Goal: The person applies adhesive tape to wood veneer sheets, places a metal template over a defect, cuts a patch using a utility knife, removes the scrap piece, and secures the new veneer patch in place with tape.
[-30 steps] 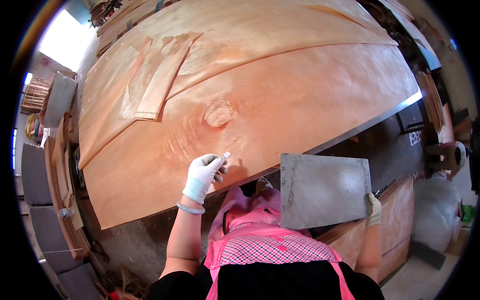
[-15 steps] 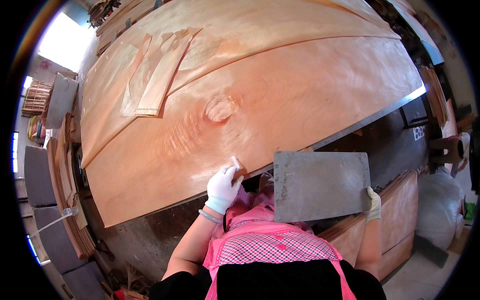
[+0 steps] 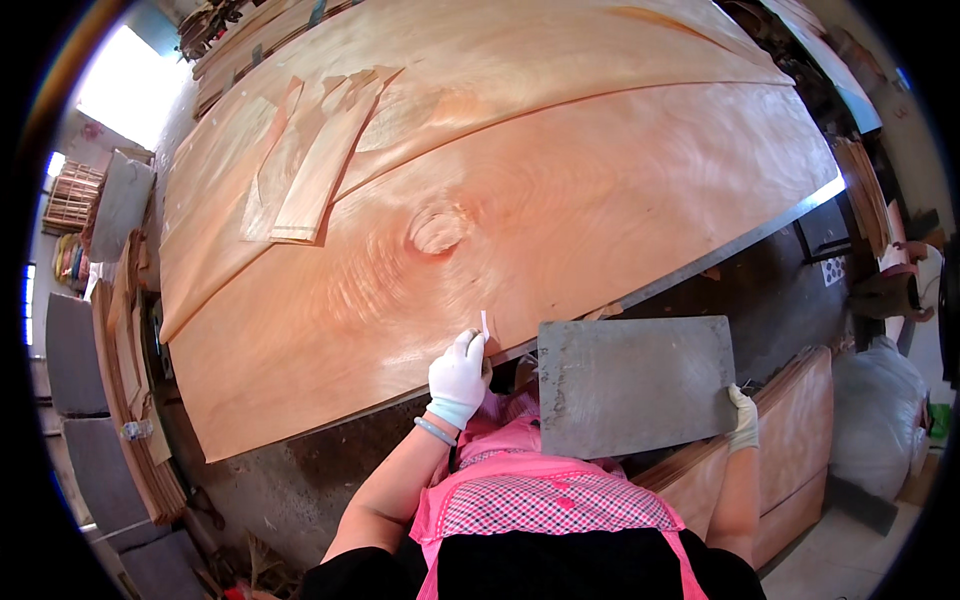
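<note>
My left hand, in a white glove with a bracelet at the wrist, is closed on a thin whitish strip that sticks up past the fingertips. It is over the near edge of a large sheet of wood veneer, which has a rough round knot mark. My right hand, also gloved, grips the right edge of a flat grey rectangular board, held in front of my pink apron. The fingers behind the board are hidden.
Narrow torn veneer pieces lie on the far left of the large sheet. Stacked veneer sheets stand at the right, beside a plastic-wrapped bundle. More stacked sheets are at the left. Another person is at the far right.
My left hand has shifted slightly right, and the whitish strip now points more upright. The grey board has dropped a little toward me and slightly left. The person at the far right has moved.
</note>
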`<state>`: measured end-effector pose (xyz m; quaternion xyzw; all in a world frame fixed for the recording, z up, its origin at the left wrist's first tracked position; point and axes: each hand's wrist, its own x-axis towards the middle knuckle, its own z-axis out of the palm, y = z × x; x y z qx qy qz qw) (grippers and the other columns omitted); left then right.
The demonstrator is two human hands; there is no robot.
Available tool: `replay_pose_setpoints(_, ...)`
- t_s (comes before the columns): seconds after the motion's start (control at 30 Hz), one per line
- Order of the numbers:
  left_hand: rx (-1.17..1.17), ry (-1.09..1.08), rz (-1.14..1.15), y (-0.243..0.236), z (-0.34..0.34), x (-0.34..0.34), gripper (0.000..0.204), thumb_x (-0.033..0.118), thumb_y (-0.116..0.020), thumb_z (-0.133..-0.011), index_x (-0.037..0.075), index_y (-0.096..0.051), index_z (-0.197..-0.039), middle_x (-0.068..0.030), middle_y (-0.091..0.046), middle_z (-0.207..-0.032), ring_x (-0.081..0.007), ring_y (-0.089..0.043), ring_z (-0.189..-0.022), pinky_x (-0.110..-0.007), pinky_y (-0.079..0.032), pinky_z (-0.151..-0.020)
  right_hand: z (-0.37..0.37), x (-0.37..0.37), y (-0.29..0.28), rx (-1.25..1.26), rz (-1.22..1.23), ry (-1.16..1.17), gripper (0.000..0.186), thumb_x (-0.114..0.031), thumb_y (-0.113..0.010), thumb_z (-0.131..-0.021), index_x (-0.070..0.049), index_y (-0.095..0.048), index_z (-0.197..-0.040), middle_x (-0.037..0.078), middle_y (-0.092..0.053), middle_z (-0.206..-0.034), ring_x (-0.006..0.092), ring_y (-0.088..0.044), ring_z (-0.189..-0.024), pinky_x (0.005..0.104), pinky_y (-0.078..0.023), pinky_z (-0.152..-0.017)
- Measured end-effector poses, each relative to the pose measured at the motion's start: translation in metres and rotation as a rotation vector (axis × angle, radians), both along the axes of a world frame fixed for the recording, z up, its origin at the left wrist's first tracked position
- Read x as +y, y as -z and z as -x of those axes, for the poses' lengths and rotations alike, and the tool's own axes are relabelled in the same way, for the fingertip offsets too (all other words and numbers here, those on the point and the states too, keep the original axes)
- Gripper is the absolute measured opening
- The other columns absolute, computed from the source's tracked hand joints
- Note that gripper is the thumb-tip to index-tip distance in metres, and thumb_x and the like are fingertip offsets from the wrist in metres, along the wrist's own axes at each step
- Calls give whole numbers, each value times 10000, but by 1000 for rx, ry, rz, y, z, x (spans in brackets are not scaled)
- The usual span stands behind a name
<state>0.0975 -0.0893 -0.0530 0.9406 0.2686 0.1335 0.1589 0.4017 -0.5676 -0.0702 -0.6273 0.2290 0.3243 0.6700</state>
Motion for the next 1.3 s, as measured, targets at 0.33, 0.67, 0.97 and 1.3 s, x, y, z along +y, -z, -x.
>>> replay_pose_setpoints(0.33,97,114,-57,4,-16,-6,402,80,-648,-782,112,-585,-1179,-63,-595,-1210,-281,-669,-862,-410,-563,-678,13,6,-12,6,-9,-11,106,-186,-721,-905,-94,-689,-949,22,-706,-869,172,-681,-747,322,-562,-696)
replay_pose_setpoints(0.67,48,-20,-22,-6,-2,-2,367,152,-692,-820,105,-589,-1169,-99,-629,-1180,-319,-676,-899,-417,-557,-707,18,-4,-9,16,-16,17,80,-179,-718,-906,-127,-658,-912,4,-682,-848,161,-664,-729,313,-547,-668)
replay_pose_setpoints(0.97,104,-3,-9,-6,7,3,199,165,-623,-898,107,-623,-1089,-96,-680,-872,-304,-668,-756,-421,-527,-650,22,-6,-6,-2,11,28,85,-180,-717,-906,-121,-658,-920,8,-683,-844,161,-664,-716,321,-553,-656)
replay_pose_setpoints(1.3,131,-81,103,-12,-3,4,189,169,-608,-898,121,-634,-1079,-108,-692,-885,-324,-669,-767,-434,-525,-654,28,0,-13,-2,6,5,76,-177,-711,-908,-123,-659,-910,-1,-679,-836,155,-660,-724,304,-547,-667)
